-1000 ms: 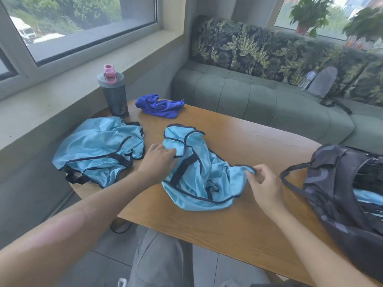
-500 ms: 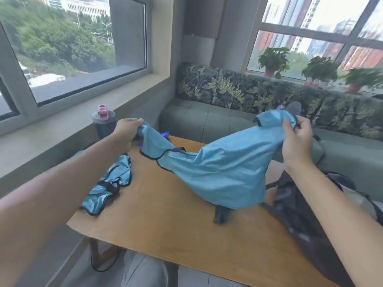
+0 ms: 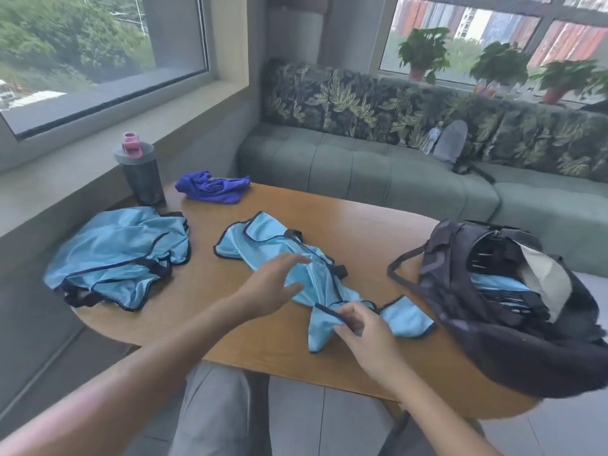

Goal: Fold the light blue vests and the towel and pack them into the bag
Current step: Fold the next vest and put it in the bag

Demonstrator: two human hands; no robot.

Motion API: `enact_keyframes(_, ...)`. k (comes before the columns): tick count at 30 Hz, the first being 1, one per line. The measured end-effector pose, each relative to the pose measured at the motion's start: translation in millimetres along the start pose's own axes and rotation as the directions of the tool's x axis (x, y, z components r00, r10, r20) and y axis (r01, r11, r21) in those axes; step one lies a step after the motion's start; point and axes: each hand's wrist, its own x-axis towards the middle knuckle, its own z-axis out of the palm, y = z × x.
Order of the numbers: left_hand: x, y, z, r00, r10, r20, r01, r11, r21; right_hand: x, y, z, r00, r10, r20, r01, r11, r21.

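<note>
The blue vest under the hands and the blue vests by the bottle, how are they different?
The middle vest lies stretched long; the left pile sits bunched. The right hand pinches the middle vest's edge and the left hand reaches over it; nothing touches the pile. Both are shiny light blue with dark trim.

Single head-worn view, looking forward and down

The wide-angle camera sits close above the oval wooden table (image 3: 345,218), both forearms reaching in from the bottom edge, and faces the green cushioned sofa (image 3: 378,172) and the windows behind; no second view overlaps it.
</note>
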Motion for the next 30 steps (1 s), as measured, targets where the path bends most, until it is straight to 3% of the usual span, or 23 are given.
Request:
enact_keyframes(3, -23.5, 1.5, 40.9, 0.997, -0.048, 0.054, 0.049, 0.999, -0.019, -21.1, 17.6, 27.3, 0.996, 0.018, -0.088, -0.013, 0.998, 0.061)
enact_keyframes(7, -47.3, 7.7, 73.4, 0.972, -0.219, -0.081, 0.193, 0.950, -0.247, -35.7, 25.8, 42.1, 0.966, 0.028, -0.257, 0.013, 0.987, 0.158)
enact_keyframes(9, -53.5, 12.5, 79.0, 0.947, -0.310, -0.079, 0.265, 0.898, -0.352, -38.3, 27.7, 43.5, 0.953, 0.042, -0.300, 0.020, 0.979, 0.201)
enact_keyframes(13, -57.1, 10.0, 90.2, 0.868, -0.479, 0.133, 0.459, 0.670, -0.583, -38.9, 25.2, 42.4, 0.929, 0.074, -0.363, 0.045, 0.950, 0.309)
enact_keyframes(16, -61.3, 9.4, 96.5, 0.863, -0.437, 0.253, 0.460, 0.477, -0.749, -40.0, 26.6, 40.2, 0.942, 0.037, -0.334, 0.067, 0.953, 0.295)
enact_keyframes(21, -69.7, 15.4, 94.5, 0.905, -0.425, 0.000, 0.248, 0.527, -0.813, -47.5, 36.2, 33.1, 0.985, -0.031, -0.167, 0.047, 0.995, 0.093)
enact_keyframes(23, -71.4, 14.3, 88.9, 0.902, -0.421, -0.096, 0.186, 0.579, -0.794, -51.1, 41.3, 27.1, 0.969, 0.053, -0.242, -0.027, 0.994, 0.109)
enact_keyframes(25, -72.0, 14.7, 84.1, 0.891, -0.413, -0.189, 0.139, 0.646, -0.751, -50.6, 52.6, 14.6, 0.891, 0.161, -0.424, -0.125, 0.986, 0.111)
enact_keyframes(27, -72.5, 20.8, 77.0, 0.865, -0.412, -0.286, 0.098, 0.697, -0.710, -45.6, 67.8, -4.6, 0.764, 0.236, -0.600, -0.244, 0.967, 0.070)
enact_keyframes(29, -72.7, 26.1, 72.7, 0.851, -0.395, -0.346, 0.041, 0.707, -0.706, -35.9, 83.5, -25.0, 0.678, 0.291, -0.675, -0.371, 0.928, 0.028)
enact_keyframes(30, -72.6, 27.0, 72.0, 0.848, -0.385, -0.363, 0.015, 0.703, -0.711, -30.4, 89.6, -34.3, 0.670, 0.309, -0.675, -0.419, 0.908, 0.000)
